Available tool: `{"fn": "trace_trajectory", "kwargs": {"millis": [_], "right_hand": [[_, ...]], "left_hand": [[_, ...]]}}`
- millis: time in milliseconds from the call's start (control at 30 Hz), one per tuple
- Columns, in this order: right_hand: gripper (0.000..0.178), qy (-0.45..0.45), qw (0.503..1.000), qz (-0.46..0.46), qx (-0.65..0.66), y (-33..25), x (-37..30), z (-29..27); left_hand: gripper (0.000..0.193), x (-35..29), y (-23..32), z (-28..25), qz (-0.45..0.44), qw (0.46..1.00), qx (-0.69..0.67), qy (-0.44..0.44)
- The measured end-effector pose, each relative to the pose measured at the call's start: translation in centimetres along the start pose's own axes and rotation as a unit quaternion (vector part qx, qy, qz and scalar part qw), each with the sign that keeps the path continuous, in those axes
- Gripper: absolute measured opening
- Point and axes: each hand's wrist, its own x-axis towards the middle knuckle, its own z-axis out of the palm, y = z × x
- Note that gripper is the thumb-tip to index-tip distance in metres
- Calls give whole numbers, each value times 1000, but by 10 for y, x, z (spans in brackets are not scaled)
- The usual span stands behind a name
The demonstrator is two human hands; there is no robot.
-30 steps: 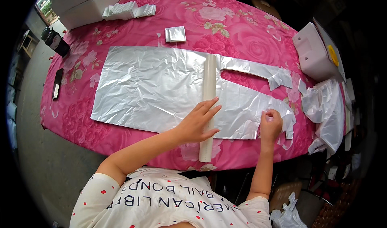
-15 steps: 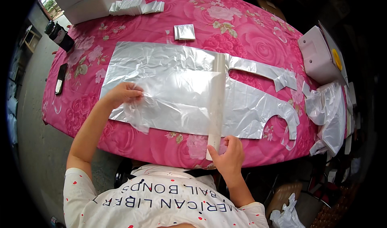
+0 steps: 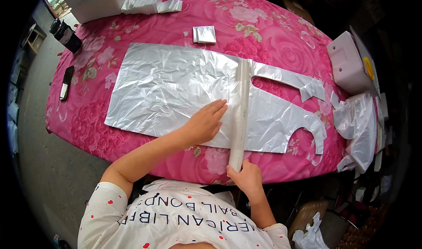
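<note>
A thin silvery-white plastic apron (image 3: 162,82) lies spread and creased, its cut-out neck and strap end toward the right. Across its middle runs a long, pale, translucent flat strip (image 3: 238,121); its near end sticks out past the apron's edge. My right hand (image 3: 247,175) grips that near end, thumb on one side and fingers on the other. Just left of the strip, my left hand (image 3: 206,122) rests over the apron with its fingers stretched out, holding nothing.
The table has a pink floral cloth (image 3: 281,51). Small folded silvery packets (image 3: 204,34) lie beyond the apron, and a row of folded packets (image 3: 149,5) sits beside a white foam box (image 3: 101,2). A dark bottle (image 3: 66,36) and phone (image 3: 67,82) are left; plastic sheeting (image 3: 358,130) hangs right.
My left hand has moved right from the apron's left part toward the strip, and the loose clear film by it is gone from view. My right hand has closed around the strip's near end.
</note>
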Motion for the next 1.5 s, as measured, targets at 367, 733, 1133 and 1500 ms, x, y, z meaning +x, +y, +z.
{"fn": "trace_trajectory", "kwargs": {"millis": [367, 733, 1133, 1500], "right_hand": [[61, -87, 994, -60, 6, -17, 68, -46], [51, -28, 740, 115, 662, -12, 281, -51], [26, 142, 411, -185, 881, 203, 325, -218], [34, 156, 706, -340, 602, -89, 214, -144]], "left_hand": [[62, 2, 6, 51, -8, 991, 122, -51], [63, 7, 11, 52, -8, 987, 144, -69], [63, 6, 9, 52, -2, 988, 138, -74], [64, 2, 7, 50, -17, 987, 141, -78]]}}
